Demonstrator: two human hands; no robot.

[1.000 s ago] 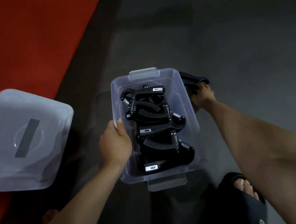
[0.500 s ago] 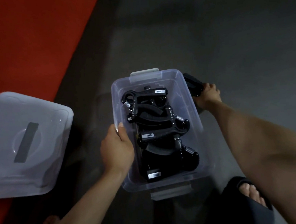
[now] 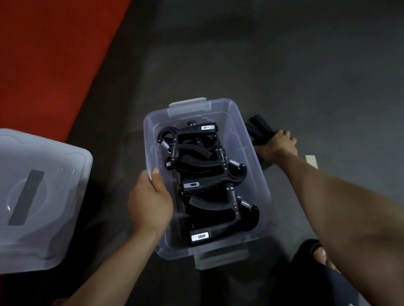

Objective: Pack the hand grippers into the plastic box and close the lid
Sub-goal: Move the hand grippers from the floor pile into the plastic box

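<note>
The left hand (image 3: 149, 203) has its fingers closed over the near left rim of the clear plastic box (image 3: 259, 177), thumb inside the wall, apparently to steady it on the grey floor (image 3: 309, 63) while it is filled. Several black hand grippers (image 3: 201, 157) already lie stacked lengthwise inside, and the right hand (image 3: 277, 144), just outside the box's far right corner, has its fingers wrapped round another black hand gripper (image 3: 260, 129), probably the next to go in. The lid (image 3: 33, 198) lies off to the left, partly on the red mat (image 3: 36, 56), out of the way and not yet needed.
</note>
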